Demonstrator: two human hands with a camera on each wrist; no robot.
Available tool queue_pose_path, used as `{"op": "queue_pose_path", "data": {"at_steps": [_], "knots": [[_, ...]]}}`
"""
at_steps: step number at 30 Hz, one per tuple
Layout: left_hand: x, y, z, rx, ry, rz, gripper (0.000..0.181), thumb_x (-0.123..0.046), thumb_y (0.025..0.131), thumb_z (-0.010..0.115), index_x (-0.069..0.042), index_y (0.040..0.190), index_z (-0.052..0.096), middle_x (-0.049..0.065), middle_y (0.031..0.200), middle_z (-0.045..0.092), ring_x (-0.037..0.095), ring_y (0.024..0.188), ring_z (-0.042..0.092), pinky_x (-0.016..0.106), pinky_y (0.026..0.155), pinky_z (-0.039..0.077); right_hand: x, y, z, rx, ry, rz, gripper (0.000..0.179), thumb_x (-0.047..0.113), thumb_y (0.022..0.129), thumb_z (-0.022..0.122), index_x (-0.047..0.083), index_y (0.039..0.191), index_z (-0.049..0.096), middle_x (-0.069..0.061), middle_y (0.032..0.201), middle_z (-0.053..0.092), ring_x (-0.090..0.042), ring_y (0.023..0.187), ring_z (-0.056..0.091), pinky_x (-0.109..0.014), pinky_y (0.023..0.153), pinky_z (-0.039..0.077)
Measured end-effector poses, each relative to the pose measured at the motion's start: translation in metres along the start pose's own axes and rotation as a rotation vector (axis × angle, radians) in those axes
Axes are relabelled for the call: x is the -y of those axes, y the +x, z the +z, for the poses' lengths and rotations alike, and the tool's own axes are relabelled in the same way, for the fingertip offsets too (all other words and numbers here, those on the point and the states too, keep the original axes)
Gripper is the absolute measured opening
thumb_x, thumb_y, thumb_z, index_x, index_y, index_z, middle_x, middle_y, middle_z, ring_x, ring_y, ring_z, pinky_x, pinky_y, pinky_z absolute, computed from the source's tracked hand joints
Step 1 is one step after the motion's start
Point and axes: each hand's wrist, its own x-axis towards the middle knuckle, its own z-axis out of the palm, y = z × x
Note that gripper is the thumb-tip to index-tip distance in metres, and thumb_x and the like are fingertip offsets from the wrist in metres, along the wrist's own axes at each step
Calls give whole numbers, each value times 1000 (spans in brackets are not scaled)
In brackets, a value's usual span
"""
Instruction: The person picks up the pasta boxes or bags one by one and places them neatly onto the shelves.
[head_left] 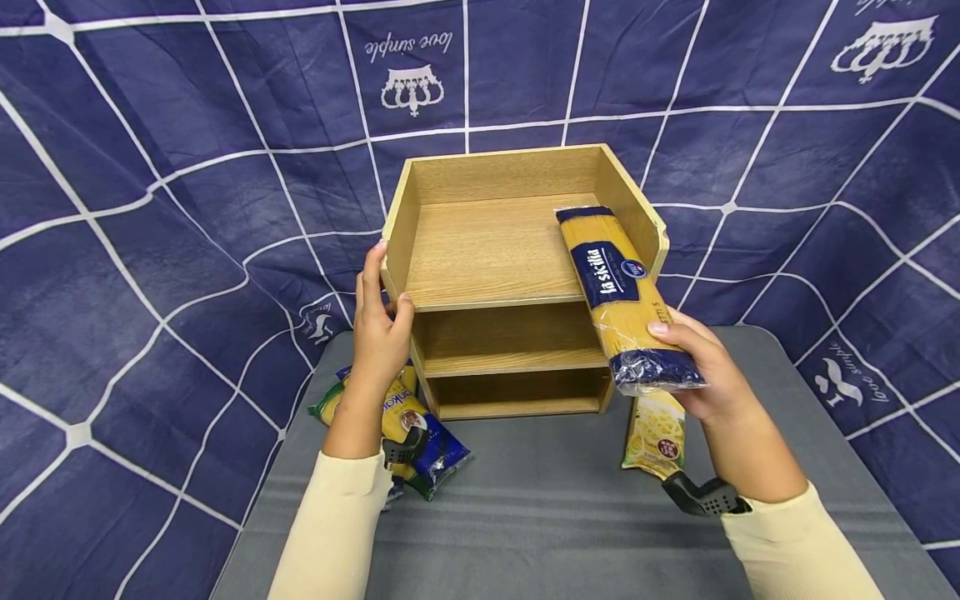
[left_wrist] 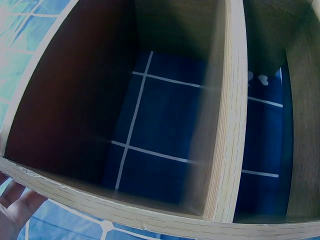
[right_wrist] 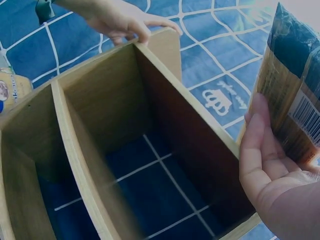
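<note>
My right hand (head_left: 705,367) grips the lower end of a clear-and-blue packet of spaghetti (head_left: 618,308), thumb on its front. Slanting over the right part of a wooden shelf unit's (head_left: 495,250) top, the packet has its far end near the right side wall. In the right wrist view the fingers (right_wrist: 257,150) lie along the packet's back, beside a barcode. My left hand (head_left: 378,337) holds the unit's left side near the front, thumb at the edge and fingers along the outside.
Several pasta packets (head_left: 427,433) lie in a pile left of the unit, partly behind my left forearm. Another yellow packet (head_left: 654,437) is on the grey table (head_left: 517,517) beneath my right hand. Two open compartments (head_left: 517,337) show below the top. Blue checked cloth (head_left: 517,75) surrounds the table.
</note>
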Motion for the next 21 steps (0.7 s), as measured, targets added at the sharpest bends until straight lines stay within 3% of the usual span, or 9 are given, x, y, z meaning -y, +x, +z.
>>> {"op": "queue_pose_path", "data": {"at_steps": [9, 21], "knots": [[1, 1, 1, -3, 13, 5, 73, -2, 97, 51, -40, 155, 30, 11, 148, 39, 27, 127, 48, 57, 92, 53, -2, 5, -1, -98, -59, 1, 34, 10, 103, 39, 10, 129, 61, -2, 101, 74, -12, 85, 74, -25, 71, 60], [0, 1, 0, 4, 4, -1, 71, -4, 99, 50, -38, 156, 28, 10, 150, 38, 28, 131, 47, 57, 94, 52, -3, 8, -4, -122, 9, 53, 31, 12, 104, 41, 10, 126, 63, -3, 102, 74, -14, 86, 74, -26, 73, 60]]}}
